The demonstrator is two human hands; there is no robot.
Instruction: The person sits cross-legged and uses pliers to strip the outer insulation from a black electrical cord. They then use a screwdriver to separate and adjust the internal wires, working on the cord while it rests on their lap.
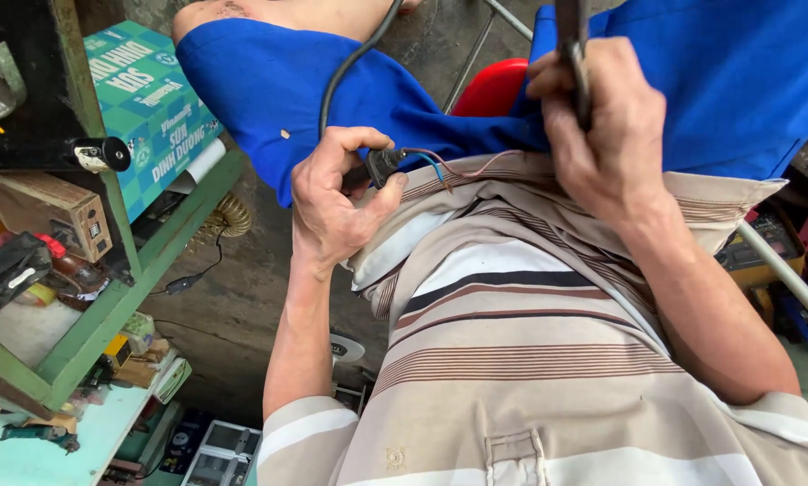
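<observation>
My left hand grips the end of a black cable just where its sheath stops. Thin blue and brown inner wires stick out of that end toward the right, over my striped shirt. My right hand is closed around the dark handles of a plier-like tool that points up and out of the top of the view. The tool's jaws are hidden. Both hands sit above my lap, over blue shorts.
A green metal shelf stands at the left with a teal carton, a wooden box and assorted small tools. A red stool seat shows between my legs. Boxes and clutter lie on the concrete floor below.
</observation>
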